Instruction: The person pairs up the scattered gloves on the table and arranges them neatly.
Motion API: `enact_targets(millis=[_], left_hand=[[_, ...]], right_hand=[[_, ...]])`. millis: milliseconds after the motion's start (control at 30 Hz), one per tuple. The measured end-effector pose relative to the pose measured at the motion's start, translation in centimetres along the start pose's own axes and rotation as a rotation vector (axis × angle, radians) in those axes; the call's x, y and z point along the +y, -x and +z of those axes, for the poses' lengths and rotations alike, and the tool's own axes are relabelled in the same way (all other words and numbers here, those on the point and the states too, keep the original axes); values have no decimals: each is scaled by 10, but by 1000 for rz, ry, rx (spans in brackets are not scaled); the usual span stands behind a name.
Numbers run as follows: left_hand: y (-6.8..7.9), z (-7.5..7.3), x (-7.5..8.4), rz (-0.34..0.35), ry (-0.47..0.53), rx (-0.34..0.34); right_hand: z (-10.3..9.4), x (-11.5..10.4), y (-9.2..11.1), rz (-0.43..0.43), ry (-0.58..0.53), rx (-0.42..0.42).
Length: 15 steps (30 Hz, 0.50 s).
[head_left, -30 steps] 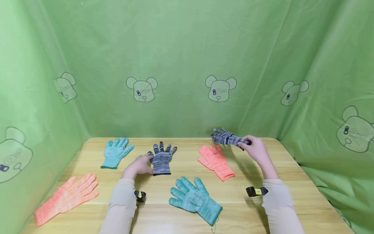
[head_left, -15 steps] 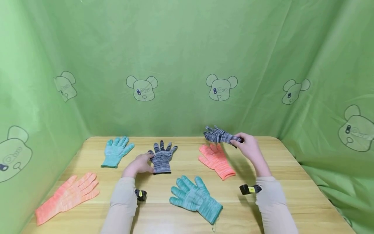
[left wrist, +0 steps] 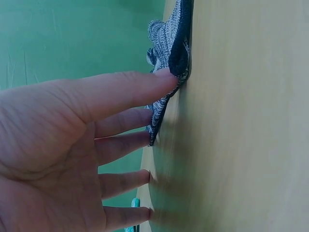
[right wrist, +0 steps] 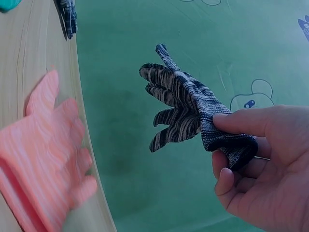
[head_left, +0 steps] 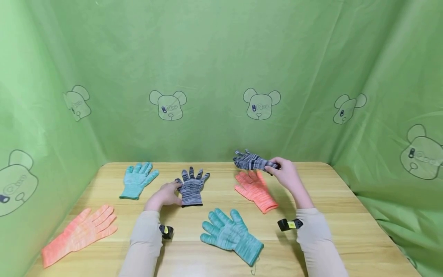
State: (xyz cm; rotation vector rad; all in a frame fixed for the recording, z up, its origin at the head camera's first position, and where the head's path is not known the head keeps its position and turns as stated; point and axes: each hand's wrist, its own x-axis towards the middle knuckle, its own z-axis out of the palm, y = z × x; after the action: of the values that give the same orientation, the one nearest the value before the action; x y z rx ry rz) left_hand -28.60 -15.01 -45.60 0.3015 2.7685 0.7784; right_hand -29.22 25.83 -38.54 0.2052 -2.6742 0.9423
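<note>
My right hand (head_left: pixel 284 171) pinches a black-and-grey striped knit glove (head_left: pixel 252 161) by its cuff and holds it in the air. In the right wrist view the thumb lies on the cuff of this glove (right wrist: pixel 193 104), whose fingers point away. A matching striped glove (head_left: pixel 192 191) lies flat on the table, fingers pointing to the back. My left hand (head_left: pixel 167 194) touches its left side with fingers nearly straight. In the left wrist view the thumb (left wrist: pixel 130 92) touches that glove's dark cuff edge, and some fingertips rest on the table.
An orange glove (head_left: pixel 257 192) lies just below the raised glove. Another orange glove (head_left: pixel 84 232) is at the front left. One teal glove (head_left: pixel 136 181) lies at the back left, another teal glove (head_left: pixel 231 234) at the front middle. Green curtains (head_left: pixel 214 57) surround the wooden table (head_left: pixel 346 238).
My right hand has moved left, carrying the striped glove from the right of the orange glove to above its fingers. My left hand and the gloves on the table have stayed put.
</note>
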Motion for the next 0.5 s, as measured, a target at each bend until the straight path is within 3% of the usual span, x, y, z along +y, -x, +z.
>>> enact_targets(millis=[500], left_hand=[[-1,2,-2,-5,4,0]], right_hand=[[11,-11,-2,-4,-37,-32]])
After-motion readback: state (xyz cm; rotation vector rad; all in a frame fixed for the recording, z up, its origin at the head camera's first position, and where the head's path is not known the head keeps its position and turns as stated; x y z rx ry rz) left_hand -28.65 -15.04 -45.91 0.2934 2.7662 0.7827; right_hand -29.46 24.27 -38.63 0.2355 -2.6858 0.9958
